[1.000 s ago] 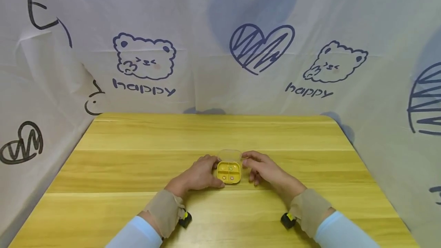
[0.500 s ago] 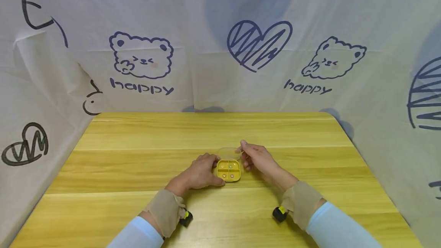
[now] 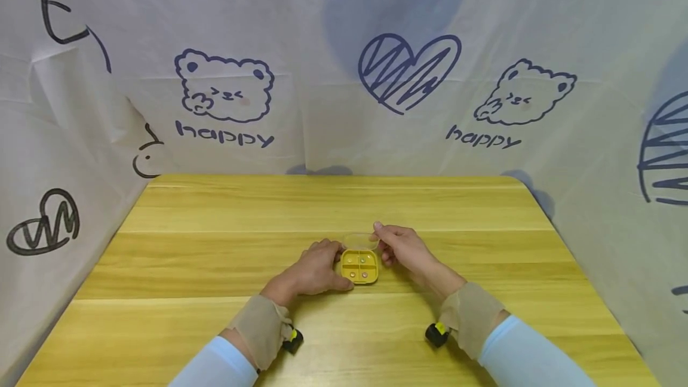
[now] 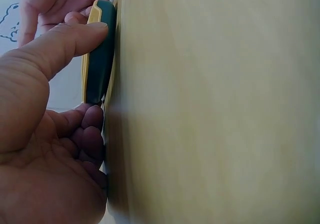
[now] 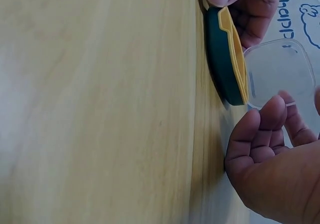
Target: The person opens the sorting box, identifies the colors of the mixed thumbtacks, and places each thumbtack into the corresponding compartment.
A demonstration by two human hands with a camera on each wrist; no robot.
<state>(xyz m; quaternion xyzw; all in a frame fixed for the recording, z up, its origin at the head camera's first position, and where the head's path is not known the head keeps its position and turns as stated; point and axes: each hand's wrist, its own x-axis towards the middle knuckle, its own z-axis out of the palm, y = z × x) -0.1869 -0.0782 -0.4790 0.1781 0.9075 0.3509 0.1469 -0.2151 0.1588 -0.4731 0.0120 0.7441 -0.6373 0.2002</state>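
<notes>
A pill box (image 3: 359,267), yellow inside and dark green outside, rests on the table with its clear lid (image 3: 359,241) raised at the far side. Crossed dividers part it into several compartments, each with a tiny round piece like a pill. My left hand (image 3: 317,269) grips the box from the left, its thumb at the near edge and its fingers at the far side. At the lid's right edge my right hand (image 3: 407,249) pinches with thumb and index finger, the other fingers curled below. In the right wrist view the thumb (image 5: 317,99) is mostly cut off.
The wood-grain table (image 3: 226,205) spreads around both hands. White cloth (image 3: 322,130) with printed bears and hearts hangs behind and along the sides. A small black camera sits on each wrist wrap (image 3: 473,320).
My right hand has moved slightly up and left from beside the box to the lid's edge, its fingers drawing together. The left hand keeps its grip, and the lid stays raised.
</notes>
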